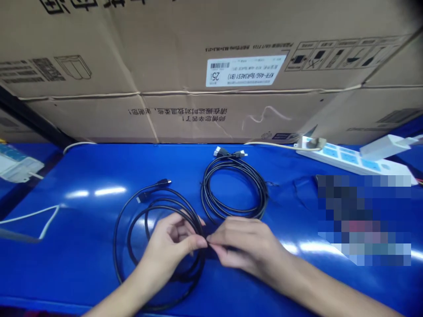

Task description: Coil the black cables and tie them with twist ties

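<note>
A loosely coiled black cable (116, 237) lies on the blue table, its two plug ends at the coil's far side. My left hand (175, 237) is closed around the right side of that coil, thumb and fingers gripping the strands. Close against it, my right hand (241, 242) pinches at the same spot on the coil; whatever sits between its fingertips is too small to make out. Just beyond my hands rests a second black cable (206, 189), wound in a neater ring, with its two plugs at the top and a small tie at its right.
A large cardboard box (185, 123) stands along the back of the blue table (82, 246). At the back right is a white power strip (357, 160) with an adapter plugged in. A blurred-out object lies at right. Another power strip (20, 163) and a white cord are at left.
</note>
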Tool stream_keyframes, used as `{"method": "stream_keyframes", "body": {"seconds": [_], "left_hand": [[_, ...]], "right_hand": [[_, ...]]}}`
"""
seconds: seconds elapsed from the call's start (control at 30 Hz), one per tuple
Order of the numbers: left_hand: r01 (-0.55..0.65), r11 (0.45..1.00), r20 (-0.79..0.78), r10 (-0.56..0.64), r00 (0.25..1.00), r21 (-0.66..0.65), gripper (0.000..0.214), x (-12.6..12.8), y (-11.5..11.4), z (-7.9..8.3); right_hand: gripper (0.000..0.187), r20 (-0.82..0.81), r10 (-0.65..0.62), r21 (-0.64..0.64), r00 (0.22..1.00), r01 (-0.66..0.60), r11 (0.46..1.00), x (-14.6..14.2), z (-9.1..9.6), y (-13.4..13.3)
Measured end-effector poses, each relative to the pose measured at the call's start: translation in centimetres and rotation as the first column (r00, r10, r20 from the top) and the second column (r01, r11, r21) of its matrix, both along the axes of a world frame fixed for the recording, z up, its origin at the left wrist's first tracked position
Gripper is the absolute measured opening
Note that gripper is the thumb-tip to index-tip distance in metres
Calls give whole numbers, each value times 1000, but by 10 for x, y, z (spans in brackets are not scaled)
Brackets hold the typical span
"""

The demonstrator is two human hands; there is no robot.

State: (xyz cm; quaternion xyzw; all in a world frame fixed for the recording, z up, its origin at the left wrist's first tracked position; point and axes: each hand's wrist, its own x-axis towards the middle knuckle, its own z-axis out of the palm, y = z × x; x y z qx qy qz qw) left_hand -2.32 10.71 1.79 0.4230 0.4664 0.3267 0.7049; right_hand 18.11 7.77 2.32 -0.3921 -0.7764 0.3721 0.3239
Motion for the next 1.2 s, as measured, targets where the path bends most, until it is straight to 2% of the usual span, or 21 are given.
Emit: {"method": "stream_keyframes", "body": {"seconds": [0.03,0.1,0.17,0.23,0.27,0.33,0.37,0.4,0.43,0.47,0.53,0.6,0.63,0.7,0.73,0.77,0.83,0.93,1.0,1.1,1.2], "left_hand": [[6,1000,0,-6,1000,4,32,0,0,0],[11,1000,-10,-10,1000,20,33,-1,1,0],[11,999,-16,-11,1000,41,35,-2,1,-2],[20,998,-34,-18,999,65,35,-3,0,-4],[32,997,-53,-28,998,77,34,-3,0,-6],[67,993,-109,-56,993,102,34,0,0,-7],[89,989,-139,-72,988,116,34,2,1,-7],[113,984,-175,-88,981,138,32,3,1,-6],[140,977,-214,-104,971,163,28,4,2,-3],[170,967,-256,-119,959,188,24,2,2,0],[206,935,-383,-83,920,290,18,-10,0,11],[184,869,-557,121,822,460,18,-33,-8,22],[149,809,-635,318,704,569,22,-49,-14,26],[60,762,-714,573,403,645,35,-80,-29,28],[31,768,-743,607,283,639,44,-93,-36,26],[37,794,-780,586,219,607,51,-103,-43,22],[90,864,-865,480,146,495,58,-111,-52,10],[216,875,-900,433,53,433,44,-103,-49,-6],[212,850,-875,477,82,483,35,-96,-39,-10],[42,812,-769,533,353,582,24,-92,-27,-7],[-190,809,-556,532,639,555,22,-90,-26,0]], "right_hand": [[28,99,32,119,995,-44,992,1,0,-2],[36,208,45,237,977,-95,967,1,1,-4],[29,122,15,191,992,-38,981,0,2,-3],[20,-62,-35,-97,997,29,995,-4,4,1],[20,-142,-79,-294,987,34,955,-5,5,3],[29,-237,-153,-614,959,-26,789,-8,8,6],[34,-263,-176,-693,948,-59,719,-9,9,8],[38,-270,-190,-726,944,-70,684,-9,10,9],[39,-253,-188,-723,949,-57,688,-9,11,10],[38,-211,-175,-693,962,-21,721,-8,11,10],[33,-74,-158,-535,985,95,840,-3,11,12],[27,60,-175,-289,983,184,940,3,12,13],[25,106,-191,-165,976,207,964,6,13,14],[22,175,-216,31,961,214,976,8,15,16],[22,212,-217,106,953,198,974,7,16,17],[23,264,-213,171,941,172,970,3,17,19],[28,434,-210,255,876,104,961,-11,19,24],[39,652,-222,267,725,55,962,-43,19,39],[32,687,-223,241,692,72,968,-63,18,51],[14,670,-159,168,725,61,984,-79,20,67],[10,590,-19,46,807,-11,999,-80,26,70]]}}
